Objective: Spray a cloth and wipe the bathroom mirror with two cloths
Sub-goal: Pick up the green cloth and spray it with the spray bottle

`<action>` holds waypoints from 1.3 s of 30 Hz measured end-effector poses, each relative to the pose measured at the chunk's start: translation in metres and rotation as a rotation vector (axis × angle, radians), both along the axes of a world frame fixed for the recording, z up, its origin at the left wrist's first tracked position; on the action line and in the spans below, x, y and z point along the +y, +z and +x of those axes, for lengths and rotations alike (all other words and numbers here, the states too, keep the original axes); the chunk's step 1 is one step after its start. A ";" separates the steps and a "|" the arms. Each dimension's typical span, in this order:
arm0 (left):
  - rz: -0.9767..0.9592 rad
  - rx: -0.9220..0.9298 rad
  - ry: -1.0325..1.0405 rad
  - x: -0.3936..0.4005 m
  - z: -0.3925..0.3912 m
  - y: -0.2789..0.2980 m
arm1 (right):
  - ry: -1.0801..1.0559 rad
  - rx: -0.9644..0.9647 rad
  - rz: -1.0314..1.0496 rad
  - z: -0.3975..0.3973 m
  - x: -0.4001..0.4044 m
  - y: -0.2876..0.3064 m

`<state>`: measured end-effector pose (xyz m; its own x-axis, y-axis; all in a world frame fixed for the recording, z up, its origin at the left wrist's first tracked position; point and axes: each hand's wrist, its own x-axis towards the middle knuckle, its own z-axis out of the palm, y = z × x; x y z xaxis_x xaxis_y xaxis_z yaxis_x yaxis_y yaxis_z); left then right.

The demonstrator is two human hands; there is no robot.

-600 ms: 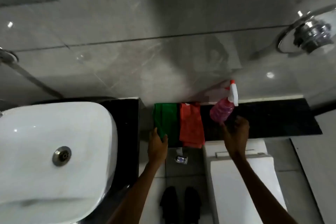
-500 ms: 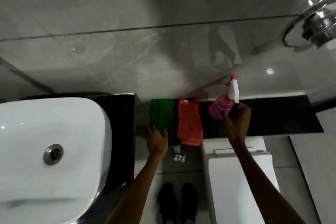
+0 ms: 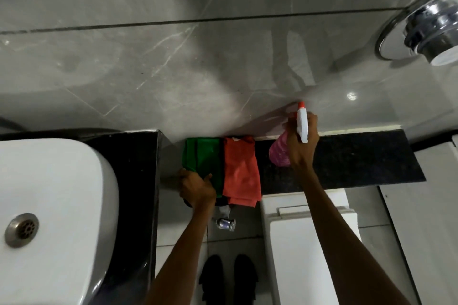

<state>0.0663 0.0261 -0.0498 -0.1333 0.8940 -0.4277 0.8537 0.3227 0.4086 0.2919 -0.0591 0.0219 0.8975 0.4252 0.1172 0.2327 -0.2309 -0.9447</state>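
A green cloth (image 3: 202, 156) and an orange-red cloth (image 3: 241, 171) lie folded side by side on the black stone ledge (image 3: 359, 158) against the grey tiled wall. My left hand (image 3: 197, 187) pinches the green cloth's near left corner. My right hand (image 3: 302, 142) is wrapped around the neck of a pink spray bottle (image 3: 278, 153) with a white trigger head and red nozzle, standing on the ledge right of the orange-red cloth. No mirror is in view.
A white basin (image 3: 54, 205) with a metal drain sits on a black counter at the left. A white toilet cistern (image 3: 309, 242) is below the ledge. A chrome fitting (image 3: 426, 32) juts from the wall at upper right. My dark shoes (image 3: 228, 277) stand on the tiled floor.
My right hand went from touching the bottle's base to closing around its neck. My left hand closed its fingers on the green cloth's corner. The view tilted slightly.
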 end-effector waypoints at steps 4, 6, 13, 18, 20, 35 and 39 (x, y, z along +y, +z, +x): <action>-0.056 -0.103 -0.013 0.006 0.001 0.006 | 0.067 -0.119 0.000 -0.014 -0.004 0.008; -0.088 -0.133 -0.046 0.010 -0.002 0.008 | 0.105 -0.175 0.008 -0.023 -0.008 0.013; -0.173 -0.397 -0.074 0.028 -0.010 0.022 | 0.179 -0.207 -0.020 -0.067 -0.026 0.034; -0.253 -0.737 0.046 0.019 -0.014 0.052 | 0.249 -0.104 -0.069 -0.101 -0.040 0.054; -0.282 -0.898 0.080 0.014 -0.020 0.079 | 0.305 -0.031 -0.049 -0.120 -0.043 0.073; -0.266 -1.386 -0.085 0.009 -0.107 0.302 | 0.537 0.149 0.039 -0.213 -0.047 0.242; -0.264 -1.408 -0.111 0.008 -0.110 0.312 | 0.551 0.100 0.029 -0.219 -0.047 0.238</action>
